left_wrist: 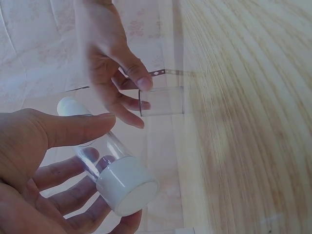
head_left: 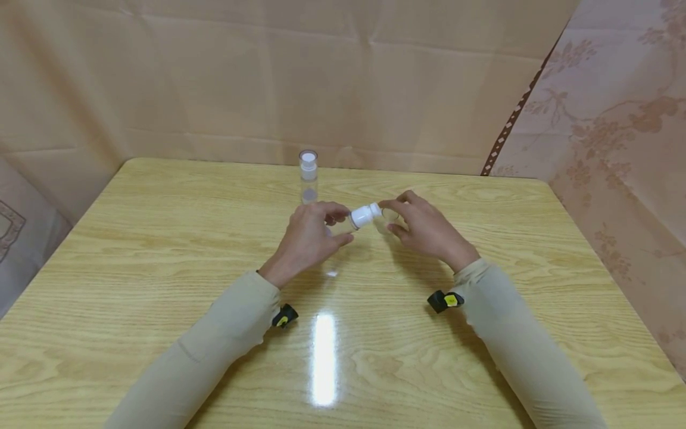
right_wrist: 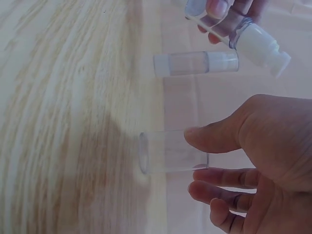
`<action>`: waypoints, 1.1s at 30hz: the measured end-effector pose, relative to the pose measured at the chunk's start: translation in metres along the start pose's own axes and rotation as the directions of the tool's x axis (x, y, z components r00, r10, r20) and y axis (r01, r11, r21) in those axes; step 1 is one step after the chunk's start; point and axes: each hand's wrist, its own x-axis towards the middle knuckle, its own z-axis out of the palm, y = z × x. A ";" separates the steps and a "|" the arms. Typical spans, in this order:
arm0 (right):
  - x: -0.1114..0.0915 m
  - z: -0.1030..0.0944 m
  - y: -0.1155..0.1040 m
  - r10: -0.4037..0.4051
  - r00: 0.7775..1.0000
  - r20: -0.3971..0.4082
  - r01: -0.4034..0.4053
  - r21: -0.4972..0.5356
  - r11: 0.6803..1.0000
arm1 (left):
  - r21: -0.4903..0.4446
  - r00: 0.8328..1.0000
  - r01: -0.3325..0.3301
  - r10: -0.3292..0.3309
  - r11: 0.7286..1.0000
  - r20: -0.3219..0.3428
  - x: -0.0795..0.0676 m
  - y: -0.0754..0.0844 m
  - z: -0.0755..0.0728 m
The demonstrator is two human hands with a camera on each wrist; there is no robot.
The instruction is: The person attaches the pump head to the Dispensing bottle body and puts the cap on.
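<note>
My left hand (head_left: 311, 233) grips a clear pump bottle (head_left: 362, 216) round its transparent body. The bottle is tilted, its white pump head pointing right and its white base (left_wrist: 130, 187) toward the left wrist camera. A clear cylindrical cap (right_wrist: 168, 152), separate from that bottle, stands on the table. Thumb and fingers of my right hand (head_left: 426, 226) pinch the cap near its upper rim. The cap looks see-through in the left wrist view, with fingertips visible behind its edge.
A second clear bottle (head_left: 308, 179) with a white pump and its cap on stands upright behind my left hand. The wooden table (head_left: 375, 357) reaches back to a beige curtain (head_left: 321, 77). A flowered cloth (head_left: 627, 137) hangs at the right.
</note>
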 end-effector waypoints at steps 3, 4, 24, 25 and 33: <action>0.000 0.002 0.000 -0.002 1.000 0.008 0.002 -0.005 1.000 | -0.001 1.000 -0.003 0.003 1.000 0.003 0.000 0.000 0.000; 0.001 0.002 0.001 -0.002 1.000 0.010 0.002 -0.007 1.000 | -0.002 1.000 -0.003 0.003 1.000 0.004 0.000 0.000 0.000; 0.000 0.008 0.002 -0.013 1.000 0.002 0.013 0.017 1.000 | 0.006 1.000 0.002 -0.003 1.000 0.015 -0.001 0.002 -0.001; 0.000 0.008 0.002 -0.010 1.000 0.003 0.010 0.019 1.000 | 0.007 1.000 0.003 -0.003 1.000 0.015 -0.001 0.002 -0.001; -0.001 0.005 0.001 -0.018 1.000 -0.006 0.018 -0.006 1.000 | 0.010 1.000 0.002 -0.002 1.000 0.012 -0.001 0.002 0.000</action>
